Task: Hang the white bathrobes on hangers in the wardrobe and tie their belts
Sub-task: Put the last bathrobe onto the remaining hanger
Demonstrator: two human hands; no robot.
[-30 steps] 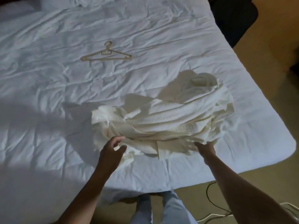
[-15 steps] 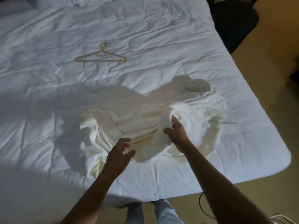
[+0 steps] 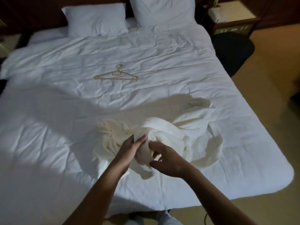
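A crumpled white bathrobe (image 3: 175, 130) lies in a heap on the near right part of the bed (image 3: 65, 127). A long strip of it, likely the belt (image 3: 216, 143), loops out to the right. My left hand (image 3: 129, 151) grips a fold at the middle of the heap. My right hand (image 3: 167, 159) is just beside it, its fingers and thumb curled round the same bunch of cloth. A thin beige hanger (image 3: 116, 75) lies flat on the duvet farther back, well apart from the robe. No wardrobe is in view.
Two white pillows (image 3: 97, 20) stand at the headboard. A dark chair (image 3: 233, 51) and a wooden nightstand (image 3: 232, 21) are beside the bed's far right. Beige floor runs along the right side. My legs (image 3: 162, 218) are at the bed's foot, beside a dark cable (image 3: 205, 219).
Both hands came together onto the middle of the robe and took hold of it. The folded pile has been pulled open into a loose heap. The camera tilted up toward the pillows.
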